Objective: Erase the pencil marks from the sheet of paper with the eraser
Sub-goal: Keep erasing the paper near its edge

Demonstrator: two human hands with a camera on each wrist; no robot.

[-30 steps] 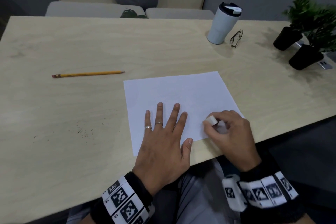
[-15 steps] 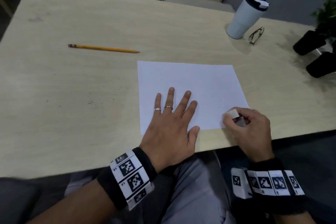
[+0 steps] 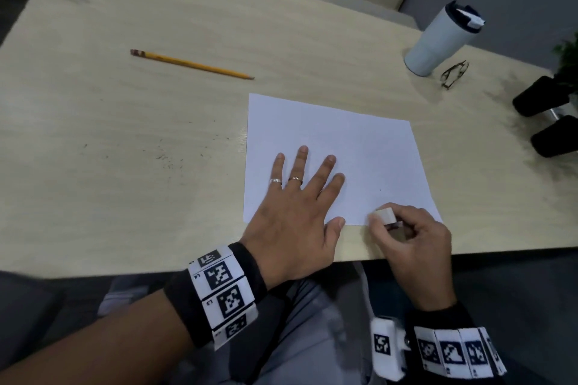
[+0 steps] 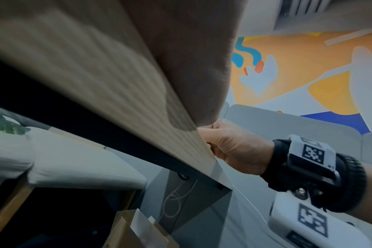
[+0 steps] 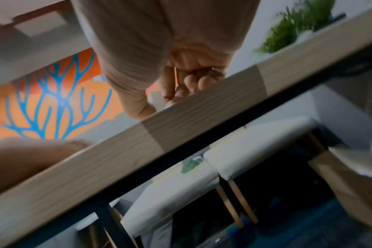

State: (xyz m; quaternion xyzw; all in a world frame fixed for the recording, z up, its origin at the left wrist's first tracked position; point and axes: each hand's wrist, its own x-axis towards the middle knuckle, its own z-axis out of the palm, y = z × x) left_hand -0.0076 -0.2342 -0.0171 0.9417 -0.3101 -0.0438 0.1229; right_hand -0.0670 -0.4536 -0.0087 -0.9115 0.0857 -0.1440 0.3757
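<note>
A white sheet of paper [image 3: 350, 147] lies near the table's front edge. My left hand [image 3: 300, 197] lies flat on its lower left part, fingers spread and straight. My right hand [image 3: 406, 231] pinches a small white eraser [image 3: 384, 216] at the sheet's lower right corner, close to the table edge. In the right wrist view the eraser [image 5: 157, 99] shows between thumb and fingers of that hand [image 5: 159, 94], just above the table edge. The left wrist view shows the right hand [image 4: 229, 144] at the edge. No pencil marks are plain on the sheet, only a tiny dark speck.
A yellow pencil [image 3: 190, 64] lies to the upper left of the sheet. A white tumbler [image 3: 441, 40] and glasses [image 3: 453, 73] stand at the back right, with black plant pots [image 3: 544, 100] at the far right. Dark eraser crumbs [image 3: 169, 156] dot the wooden table [image 3: 125, 134] left of the sheet.
The right hand with the eraser has slid along the sheet's lower edge near its right corner. The left hand stays flat on the paper. The head camera has turned and tilted.
</note>
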